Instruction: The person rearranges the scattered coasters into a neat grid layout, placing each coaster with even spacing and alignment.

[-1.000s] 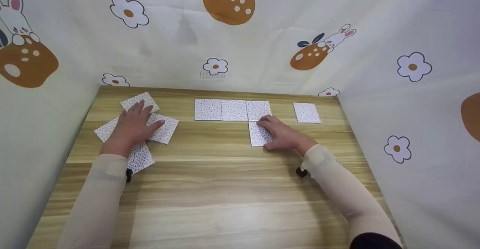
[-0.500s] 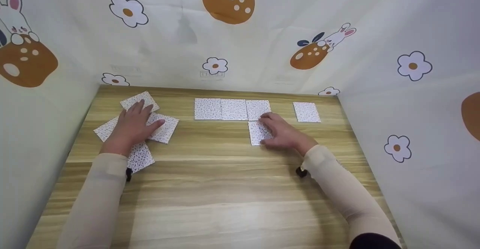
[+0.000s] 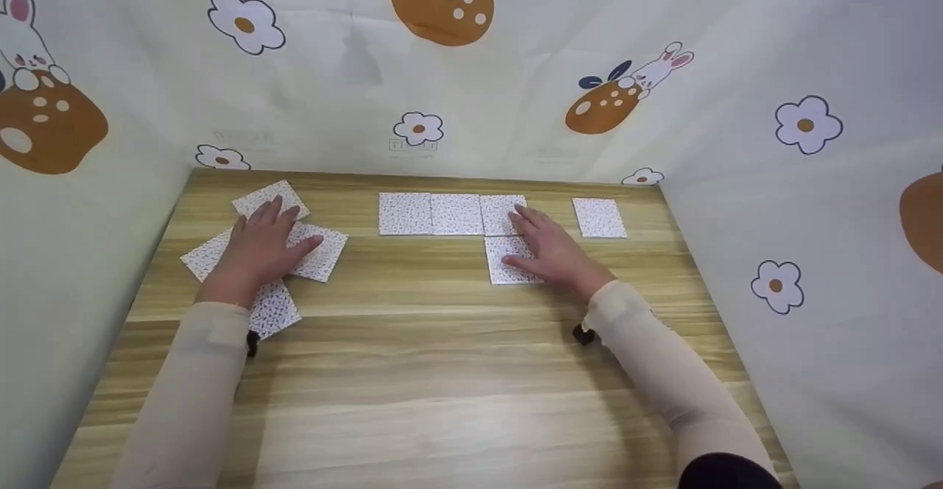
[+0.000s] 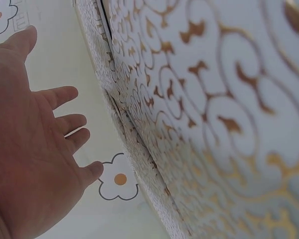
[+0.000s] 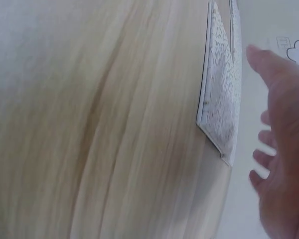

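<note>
Over a loose cluster of several square white tiles with a fine scroll pattern, my left hand (image 3: 254, 253) is spread with fingers straight. Around it show a far tile (image 3: 258, 200), a right tile (image 3: 325, 253) and a near tile (image 3: 276, 311). The left wrist view has that hand (image 4: 37, 144) beside the large patterned face of a tile (image 4: 199, 99). My right hand (image 3: 556, 250) hovers, fingers extended, over a tile (image 3: 508, 274) that lies directly below the right end tile (image 3: 497, 213) of a three-tile row. A gap shows between hand (image 5: 289, 144) and tiles (image 5: 222, 94) in the right wrist view.
The row's left tile (image 3: 404, 213) and middle tile (image 3: 455, 214) lie edge to edge near the back of the wooden table (image 3: 412, 400). One separate tile (image 3: 598, 218) lies farther right. A printed curtain (image 3: 331, 91) hangs behind and along both sides.
My right hand has let go of the tile below the row; its fingers have straightened and moved slightly up and over it. The left hand and tiles have stayed put.
</note>
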Demonstrator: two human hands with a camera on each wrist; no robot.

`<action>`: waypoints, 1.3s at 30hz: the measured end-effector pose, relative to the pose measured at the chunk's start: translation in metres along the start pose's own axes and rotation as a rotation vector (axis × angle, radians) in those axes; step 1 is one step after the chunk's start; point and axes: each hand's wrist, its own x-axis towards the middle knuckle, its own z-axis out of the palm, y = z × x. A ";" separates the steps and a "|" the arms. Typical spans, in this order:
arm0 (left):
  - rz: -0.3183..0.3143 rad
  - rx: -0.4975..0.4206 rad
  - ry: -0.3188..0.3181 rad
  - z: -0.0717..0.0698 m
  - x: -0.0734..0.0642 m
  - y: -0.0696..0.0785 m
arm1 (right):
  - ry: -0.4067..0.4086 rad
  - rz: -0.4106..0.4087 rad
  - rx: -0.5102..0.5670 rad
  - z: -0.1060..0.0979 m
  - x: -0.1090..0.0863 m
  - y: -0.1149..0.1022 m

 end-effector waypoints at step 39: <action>0.030 0.008 0.007 0.006 -0.014 0.005 | -0.107 -0.108 -0.040 0.021 0.004 0.001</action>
